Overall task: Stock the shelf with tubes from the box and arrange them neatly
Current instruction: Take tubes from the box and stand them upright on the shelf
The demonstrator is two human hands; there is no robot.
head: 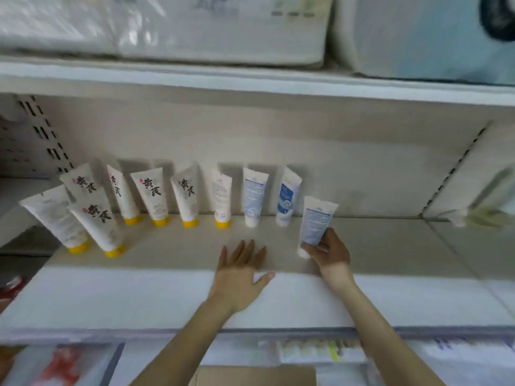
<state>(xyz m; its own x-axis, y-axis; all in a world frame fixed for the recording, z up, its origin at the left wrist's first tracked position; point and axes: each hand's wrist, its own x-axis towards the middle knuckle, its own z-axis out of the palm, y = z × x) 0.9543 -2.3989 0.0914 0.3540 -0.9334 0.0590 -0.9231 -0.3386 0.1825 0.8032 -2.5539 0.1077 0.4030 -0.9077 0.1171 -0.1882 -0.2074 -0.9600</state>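
white-capped tubes (pixel 255 197) stand behind the tube (pixel 317 218) the right hand (pixel 331 253) grips.

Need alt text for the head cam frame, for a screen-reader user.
The right hand grips a white plastic tube with blue print, cap downward, on the white shelf, while the left hand rests open and flat beside it. Along the shelf stand two more blue-print tubes and seven white tubes with yellow caps, several leaning.

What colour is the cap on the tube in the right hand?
White cap on the tube, clearest in the head view.
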